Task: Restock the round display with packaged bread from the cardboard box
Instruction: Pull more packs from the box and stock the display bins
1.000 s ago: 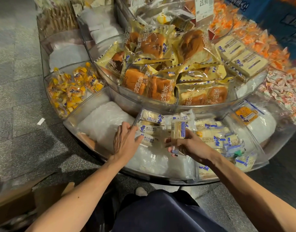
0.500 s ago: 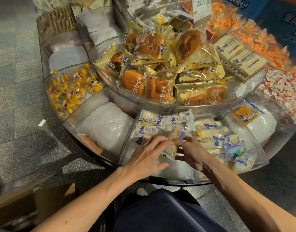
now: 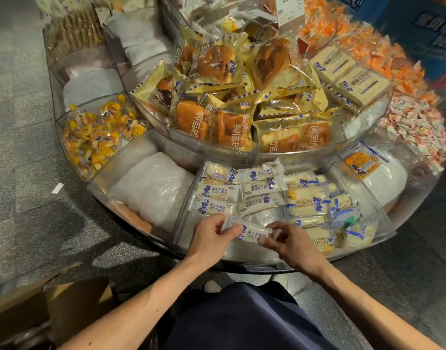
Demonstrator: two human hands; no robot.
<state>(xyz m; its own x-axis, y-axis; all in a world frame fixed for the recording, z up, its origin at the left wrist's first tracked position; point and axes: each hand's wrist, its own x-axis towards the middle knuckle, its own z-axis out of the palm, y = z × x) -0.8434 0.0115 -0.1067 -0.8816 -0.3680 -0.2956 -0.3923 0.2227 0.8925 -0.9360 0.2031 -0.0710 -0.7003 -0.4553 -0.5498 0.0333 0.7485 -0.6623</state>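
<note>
Hands are spreading apart now: left hand (image 3: 212, 238) and right hand (image 3: 291, 246) are each pinching 1 end of the white bread packet (image 3: 252, 232), settling it at the front of the clear compartment (image 3: 184, 223); the next move is probably letting go with it lying flat.

The left forearm (image 3: 151, 301) and right forearm (image 3: 358, 296) are bare up to the left hand (image 3: 208, 239) and right hand (image 3: 294, 246). Below the hands, between the arms, is a plain dark navy garment (image 3: 247, 322). A pale shoe tip (image 3: 212, 286) shows just above it.
</note>
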